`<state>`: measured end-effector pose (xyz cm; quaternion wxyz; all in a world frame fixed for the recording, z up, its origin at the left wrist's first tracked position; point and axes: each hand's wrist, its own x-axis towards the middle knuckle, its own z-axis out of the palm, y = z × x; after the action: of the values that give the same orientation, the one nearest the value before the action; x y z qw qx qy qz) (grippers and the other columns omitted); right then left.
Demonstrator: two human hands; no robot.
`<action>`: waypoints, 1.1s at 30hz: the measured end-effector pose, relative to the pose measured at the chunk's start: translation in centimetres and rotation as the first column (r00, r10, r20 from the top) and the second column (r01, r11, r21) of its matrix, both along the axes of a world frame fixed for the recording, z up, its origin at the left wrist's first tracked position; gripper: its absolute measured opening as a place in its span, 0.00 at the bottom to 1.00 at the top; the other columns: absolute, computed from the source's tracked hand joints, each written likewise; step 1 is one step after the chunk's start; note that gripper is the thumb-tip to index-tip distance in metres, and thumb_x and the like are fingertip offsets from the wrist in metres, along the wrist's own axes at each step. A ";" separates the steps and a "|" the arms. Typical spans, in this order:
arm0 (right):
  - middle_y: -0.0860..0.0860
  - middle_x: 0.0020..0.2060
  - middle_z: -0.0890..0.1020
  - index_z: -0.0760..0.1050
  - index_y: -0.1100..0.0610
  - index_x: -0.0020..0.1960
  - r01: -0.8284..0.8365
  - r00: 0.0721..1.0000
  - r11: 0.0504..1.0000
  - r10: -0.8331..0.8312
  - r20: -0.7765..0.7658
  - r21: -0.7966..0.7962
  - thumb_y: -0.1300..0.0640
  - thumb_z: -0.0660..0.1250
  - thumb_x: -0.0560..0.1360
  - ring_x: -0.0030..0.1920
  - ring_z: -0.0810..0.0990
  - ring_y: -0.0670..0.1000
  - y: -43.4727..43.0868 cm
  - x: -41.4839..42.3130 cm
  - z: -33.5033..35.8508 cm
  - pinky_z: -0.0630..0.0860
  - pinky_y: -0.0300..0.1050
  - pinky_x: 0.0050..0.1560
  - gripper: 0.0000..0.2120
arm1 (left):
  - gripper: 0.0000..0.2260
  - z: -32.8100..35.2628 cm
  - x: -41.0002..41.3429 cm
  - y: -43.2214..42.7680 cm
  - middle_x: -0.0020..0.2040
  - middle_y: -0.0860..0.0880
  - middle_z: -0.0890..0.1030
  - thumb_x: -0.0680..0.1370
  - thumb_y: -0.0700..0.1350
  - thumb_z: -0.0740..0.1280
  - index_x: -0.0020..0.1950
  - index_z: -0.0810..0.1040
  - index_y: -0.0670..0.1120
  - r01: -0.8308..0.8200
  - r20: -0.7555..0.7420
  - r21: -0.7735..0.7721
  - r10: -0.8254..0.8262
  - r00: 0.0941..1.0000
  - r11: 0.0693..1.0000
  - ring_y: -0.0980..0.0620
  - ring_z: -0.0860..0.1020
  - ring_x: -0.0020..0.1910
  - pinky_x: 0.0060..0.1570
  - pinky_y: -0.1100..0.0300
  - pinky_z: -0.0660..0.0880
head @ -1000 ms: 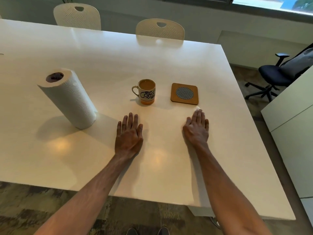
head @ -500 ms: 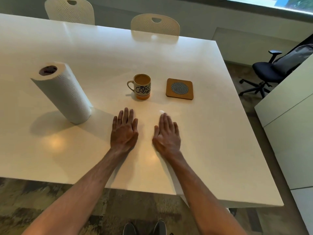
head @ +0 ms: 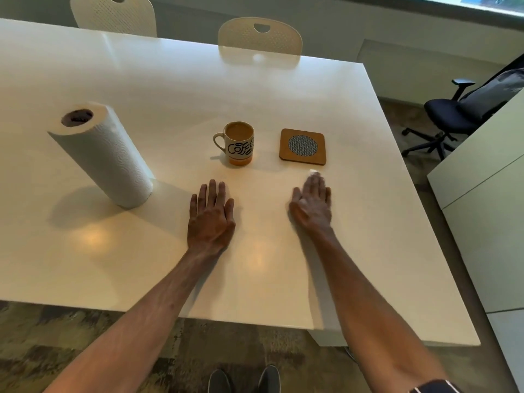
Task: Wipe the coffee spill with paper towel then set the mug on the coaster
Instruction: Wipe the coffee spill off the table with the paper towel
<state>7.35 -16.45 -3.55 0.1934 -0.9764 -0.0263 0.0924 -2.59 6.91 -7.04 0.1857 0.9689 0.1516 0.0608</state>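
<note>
Cream mug [head: 238, 143] w/ black lettering, orange base, sitting beside wooden coaster [head: 302, 146], R hand [head: 312, 205] pressing flat, fingers straight, on white paper towel scrap [head: 314, 173], L hand [head: 211, 219] lying flat, empty

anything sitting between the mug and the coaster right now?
No. In the head view only bare table separates the mug from the coaster. The right hand lies on the near side of the coaster, not between them.

My left hand [head: 211, 219] lies flat on the white table [head: 141, 265] while my right hand [head: 310, 202] presses a paper towel [head: 314, 173] just short of the coaster [head: 302, 146], with the mug [head: 239, 143] beside it and the towel roll [head: 105, 154] toward the left edge.
</note>
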 end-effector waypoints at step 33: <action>0.54 0.87 0.38 0.38 0.60 0.86 -0.007 0.999 1.000 0.007 0.036 -0.006 0.44 0.41 0.88 0.86 0.36 0.50 0.4 -5.6 -0.8 0.37 0.53 0.86 0.33 | 0.29 -0.2 -4.6 -0.8 0.89 0.56 0.44 0.88 0.61 0.39 0.89 0.45 0.57 0.057 0.008 -0.031 -0.057 0.998 0.998 0.55 0.42 0.88 0.86 0.50 0.39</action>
<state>1.74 -16.08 -4.40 0.1895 -0.9784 -0.0329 0.0756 -7.16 6.14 -7.24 0.2032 0.9696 0.1242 0.0563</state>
